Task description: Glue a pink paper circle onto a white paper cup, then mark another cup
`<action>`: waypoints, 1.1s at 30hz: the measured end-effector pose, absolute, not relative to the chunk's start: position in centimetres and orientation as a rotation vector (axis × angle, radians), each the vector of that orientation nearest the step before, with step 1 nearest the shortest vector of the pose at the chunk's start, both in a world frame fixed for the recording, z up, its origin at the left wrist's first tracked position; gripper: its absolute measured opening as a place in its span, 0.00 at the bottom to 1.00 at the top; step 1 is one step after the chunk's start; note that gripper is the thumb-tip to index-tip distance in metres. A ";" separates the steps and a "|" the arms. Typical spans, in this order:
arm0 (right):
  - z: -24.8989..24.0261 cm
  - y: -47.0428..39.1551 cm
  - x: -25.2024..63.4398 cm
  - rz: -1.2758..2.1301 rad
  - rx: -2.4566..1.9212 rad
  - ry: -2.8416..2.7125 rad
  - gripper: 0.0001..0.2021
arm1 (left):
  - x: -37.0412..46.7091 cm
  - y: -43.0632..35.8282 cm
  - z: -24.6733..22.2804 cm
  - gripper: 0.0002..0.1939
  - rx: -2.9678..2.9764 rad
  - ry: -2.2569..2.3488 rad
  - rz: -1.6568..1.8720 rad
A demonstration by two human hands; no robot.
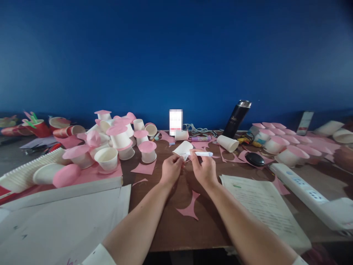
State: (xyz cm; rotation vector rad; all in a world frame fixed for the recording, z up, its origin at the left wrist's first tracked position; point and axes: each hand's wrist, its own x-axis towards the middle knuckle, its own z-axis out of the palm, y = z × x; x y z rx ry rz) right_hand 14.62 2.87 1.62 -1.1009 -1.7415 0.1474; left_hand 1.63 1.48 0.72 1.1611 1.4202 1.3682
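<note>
Over the middle of the brown table, my left hand (171, 169) is closed on the lower edge of a small white paper piece (182, 148), which may be a flattened or tilted cup. My right hand (204, 169) pinches a white pen (202, 154), held level, its left end at the white piece. The two hands are close together but apart. Below them a pink paper scrap (190, 207) lies on the table (168, 232). Another pink scrap (145, 167) rests to the left, beside a white cup topped with a pink disc (147, 151).
Many white cups with pink paper (118, 136) crowd the left. A black bottle (237, 118) leans at the back, near a lying cup (227, 143). Printed sheets (261, 206), a black round object (254, 159) and a power strip (300, 191) are on the right.
</note>
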 end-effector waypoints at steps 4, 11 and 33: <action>1.7 2.6 14.5 0.224 -1.009 -1.814 0.11 | 1.6 1.6 0.5 0.12 1.166 1.383 1.382; 1.8 2.7 14.5 0.143 -1.068 -1.758 0.12 | 1.6 1.6 0.5 0.12 1.174 1.417 1.369; 1.8 2.6 14.4 0.178 -1.056 -1.810 0.12 | 1.6 1.5 0.8 0.13 1.167 1.410 1.376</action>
